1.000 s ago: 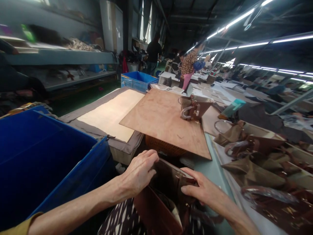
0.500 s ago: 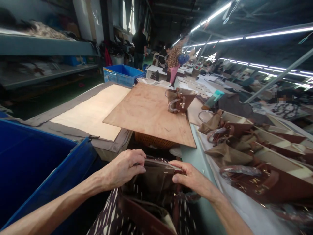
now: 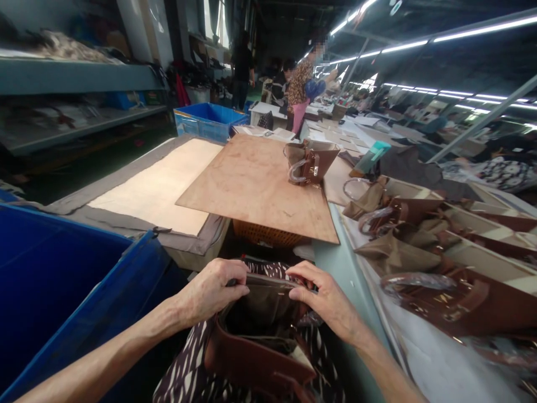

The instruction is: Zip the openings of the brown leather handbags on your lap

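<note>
A brown handbag (image 3: 255, 355) with a taupe lining rests in my lap, its mouth facing up towards me. My left hand (image 3: 220, 285) pinches the far rim of the bag at its left end, thumb inside and fingers curled over. Towards the right end of that same rim, my right hand (image 3: 321, 294) grips the edge between thumb and fingers. The rim is stretched fairly straight between both hands. Part of a plastic-wrapped handle shows under my right hand. The bag's underside is hidden from view.
Several similar brown bags (image 3: 478, 296) stand on the table at right. Another handbag (image 3: 312, 162) sits on a brown board (image 3: 251, 184) ahead, near a teal box (image 3: 371, 158). Blue bins (image 3: 84, 280) stand at left and farther back. Several people are in the background.
My right hand has shifted slightly left along the rim, and its fingers close more on the edge. The bag in my lap sits more level. My view has tilted a little.
</note>
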The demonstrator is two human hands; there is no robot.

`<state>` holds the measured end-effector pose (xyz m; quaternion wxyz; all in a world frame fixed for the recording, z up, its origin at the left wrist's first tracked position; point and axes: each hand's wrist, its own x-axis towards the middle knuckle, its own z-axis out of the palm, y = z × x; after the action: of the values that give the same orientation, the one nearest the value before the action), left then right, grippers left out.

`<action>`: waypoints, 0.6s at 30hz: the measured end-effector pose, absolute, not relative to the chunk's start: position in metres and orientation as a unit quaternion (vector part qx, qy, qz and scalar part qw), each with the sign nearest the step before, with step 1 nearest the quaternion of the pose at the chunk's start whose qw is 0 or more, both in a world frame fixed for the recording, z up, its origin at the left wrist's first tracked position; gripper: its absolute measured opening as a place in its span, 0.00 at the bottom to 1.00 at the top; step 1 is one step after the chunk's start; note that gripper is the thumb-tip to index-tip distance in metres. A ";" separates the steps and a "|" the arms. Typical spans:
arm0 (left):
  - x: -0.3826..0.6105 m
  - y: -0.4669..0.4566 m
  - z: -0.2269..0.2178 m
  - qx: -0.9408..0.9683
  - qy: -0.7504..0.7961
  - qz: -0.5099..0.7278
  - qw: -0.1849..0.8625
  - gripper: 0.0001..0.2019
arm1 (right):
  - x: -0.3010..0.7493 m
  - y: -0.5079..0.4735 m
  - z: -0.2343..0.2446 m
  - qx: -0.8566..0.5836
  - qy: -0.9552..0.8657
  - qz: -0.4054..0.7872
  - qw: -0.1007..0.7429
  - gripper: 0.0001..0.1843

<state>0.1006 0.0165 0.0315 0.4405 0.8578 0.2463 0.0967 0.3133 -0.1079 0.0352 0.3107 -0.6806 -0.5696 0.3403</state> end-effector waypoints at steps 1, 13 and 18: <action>0.101 0.017 0.031 0.857 0.247 0.098 0.441 0.10 | 0.312 -0.107 0.036 -0.679 -0.562 0.344 0.323 0.09; 0.101 0.015 0.029 0.826 0.327 0.101 0.449 0.09 | 0.312 -0.104 0.022 -0.670 -0.599 0.303 0.318 0.07; 0.101 0.016 0.026 0.824 0.333 0.109 0.445 0.09 | 0.308 -0.105 0.018 -0.674 -0.623 0.250 0.308 0.08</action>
<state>0.1012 0.0156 0.0262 0.4454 0.8239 0.3328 0.1093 0.3083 -0.1047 0.0176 0.3079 -0.6745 -0.6226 0.2505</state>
